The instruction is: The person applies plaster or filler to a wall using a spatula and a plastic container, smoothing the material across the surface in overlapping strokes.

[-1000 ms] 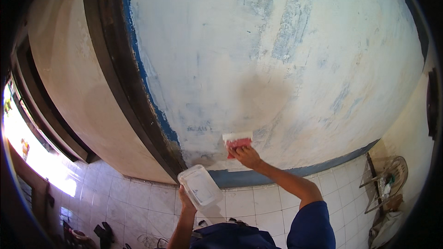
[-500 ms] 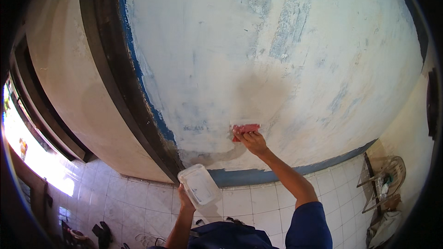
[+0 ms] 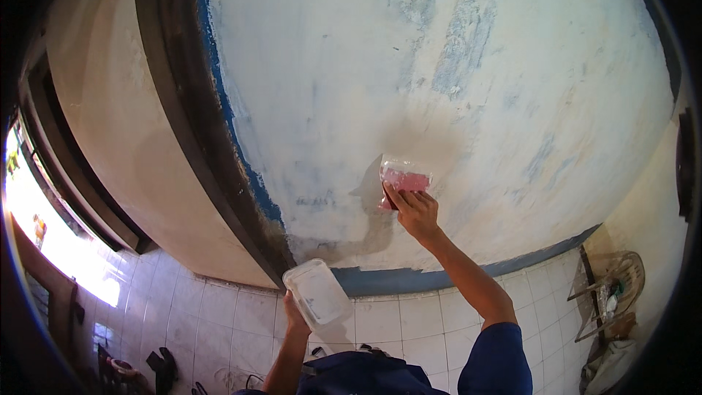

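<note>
Gripped in my right hand [image 3: 415, 212] is a red, flat putty spreader [image 3: 408, 180], its upper edge smeared with white paste. It is held up against or just off the patchy white wall [image 3: 322, 117]; I cannot tell whether it touches. Bluish patches show through the wall's coating. Low on the left, my left hand [image 3: 294, 314] holds a rectangular translucent plastic container [image 3: 319, 294] by its side, with some whitish residue inside. Most of the left fingers are hidden beneath the container.
A dark door frame [image 3: 197, 132] borders the wall on the left. Along the wall's foot runs a blue-grey band [image 3: 395, 281] above a tiled floor [image 3: 380, 320]. At the far right stands a chair [image 3: 621, 281] with things on it. Dark footwear [image 3: 162, 367] lies at the lower left.
My right hand has moved up and slightly right with the spreader, whose pasted edge now shows more. The left hand and container stay nearly in place. The view has shifted slightly.
</note>
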